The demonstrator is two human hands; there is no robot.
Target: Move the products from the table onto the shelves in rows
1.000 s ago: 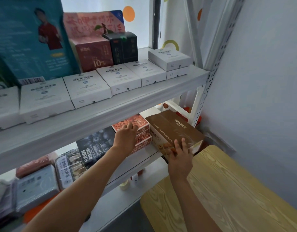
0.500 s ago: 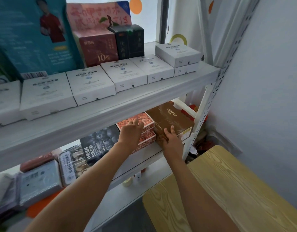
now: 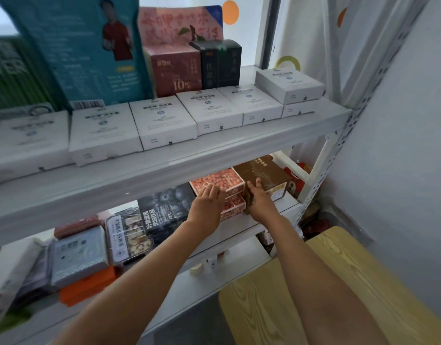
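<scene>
A white metal shelving unit (image 3: 214, 155) fills the frame; a wooden counter (image 3: 363, 282) sits lower right. On the middle shelf, right of centre, the brown box (image 3: 266, 174) touches stacked orange boxes (image 3: 218, 180). The right hand (image 3: 260, 199) presses the brown box with straight fingers; the left hand (image 3: 207, 204) rests flat on the stack.

**Browns, whites and reds across the shelves**

At right centre, a brown box (image 3: 261, 174) with pale lettering beside an orange-red speckled box (image 3: 218, 179). Along the upper shelf (image 3: 164, 158), pale grey, a row of white boxes (image 3: 162, 120). Upper left, a teal bag (image 3: 85, 51); a maroon box (image 3: 176, 69); a black box (image 3: 220, 63). Lower right, a yellow wood-grain surface (image 3: 351, 282).
</scene>
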